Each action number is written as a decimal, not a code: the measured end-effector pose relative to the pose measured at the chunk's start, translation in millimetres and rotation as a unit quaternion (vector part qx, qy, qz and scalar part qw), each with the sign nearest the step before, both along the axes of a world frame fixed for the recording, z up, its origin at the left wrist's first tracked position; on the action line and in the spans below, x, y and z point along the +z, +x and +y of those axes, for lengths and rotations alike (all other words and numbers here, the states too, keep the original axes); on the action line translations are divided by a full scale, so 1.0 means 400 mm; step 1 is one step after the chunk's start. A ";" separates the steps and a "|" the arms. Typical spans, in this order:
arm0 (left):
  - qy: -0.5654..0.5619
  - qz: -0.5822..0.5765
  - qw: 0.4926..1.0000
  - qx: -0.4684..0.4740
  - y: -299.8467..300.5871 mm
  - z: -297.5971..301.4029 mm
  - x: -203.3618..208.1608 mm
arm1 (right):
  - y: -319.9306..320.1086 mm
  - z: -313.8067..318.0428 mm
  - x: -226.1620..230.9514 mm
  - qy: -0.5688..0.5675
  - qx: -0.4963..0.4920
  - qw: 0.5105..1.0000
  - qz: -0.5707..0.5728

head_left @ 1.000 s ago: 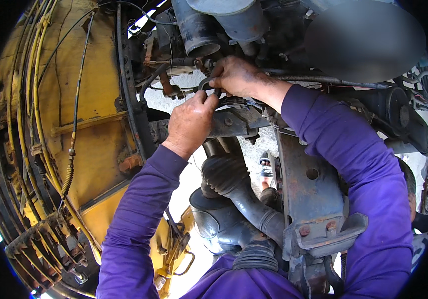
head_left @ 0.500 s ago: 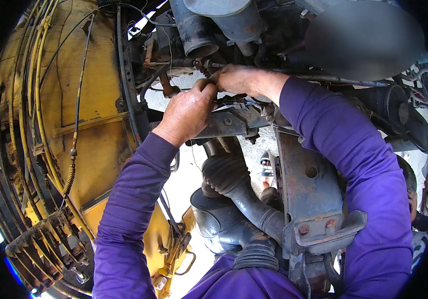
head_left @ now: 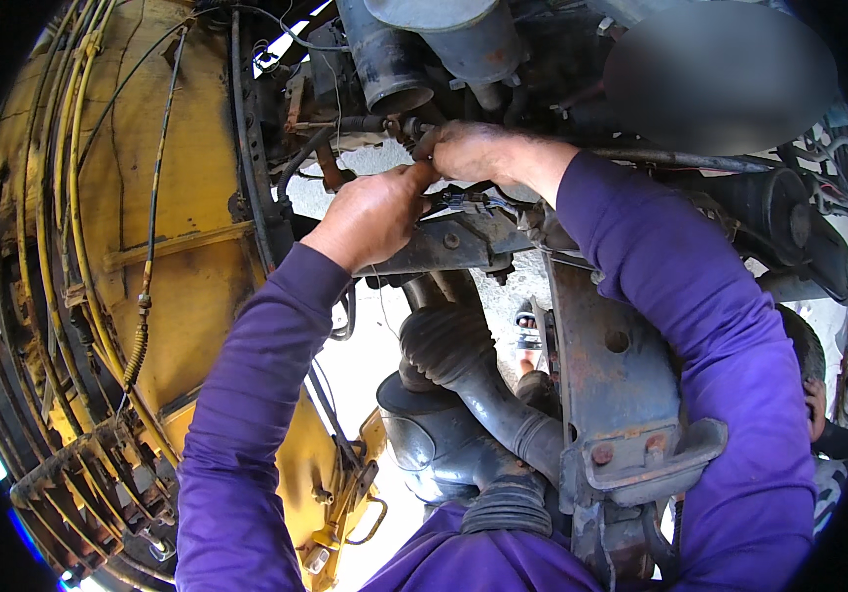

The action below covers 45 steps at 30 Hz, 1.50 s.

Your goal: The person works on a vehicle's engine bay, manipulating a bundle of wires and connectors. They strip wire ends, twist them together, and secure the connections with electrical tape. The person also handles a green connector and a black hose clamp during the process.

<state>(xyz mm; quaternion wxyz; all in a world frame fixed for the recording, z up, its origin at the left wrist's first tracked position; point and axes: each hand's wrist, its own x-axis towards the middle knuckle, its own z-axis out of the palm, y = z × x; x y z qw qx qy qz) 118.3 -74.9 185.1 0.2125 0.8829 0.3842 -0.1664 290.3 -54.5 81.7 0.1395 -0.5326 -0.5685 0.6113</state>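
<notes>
Both my arms, in purple sleeves, reach up into a vehicle's engine bay. My left hand (head_left: 372,215) is curled, its fingertips pinching something small at a black hose (head_left: 307,150) near a rusty fitting; what it pinches is too small to name. My right hand (head_left: 471,151) meets it from the right, fingers closed around the same spot, just under a grey metal pipe (head_left: 394,61). A bundle of thin wires with a connector (head_left: 463,202) lies directly below both hands, on a dark steel crossmember (head_left: 448,249).
A yellow body panel (head_left: 182,227) with yellow tubes and a black cable fills the left. A ribbed black rubber hose (head_left: 468,375) runs down to a grey canister (head_left: 424,444). A rusty frame bracket (head_left: 621,395) stands at right. Another person's hand (head_left: 814,400) shows at far right.
Both hands have shifted slightly up and left toward the black hose and fitting. The left hand's fingers have closed in tighter against the right hand's fingertips.
</notes>
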 end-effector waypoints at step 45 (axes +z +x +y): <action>0.153 -0.068 0.986 0.019 -0.079 -0.030 -0.080 | -0.021 -0.027 0.055 -0.007 -0.184 0.974 0.134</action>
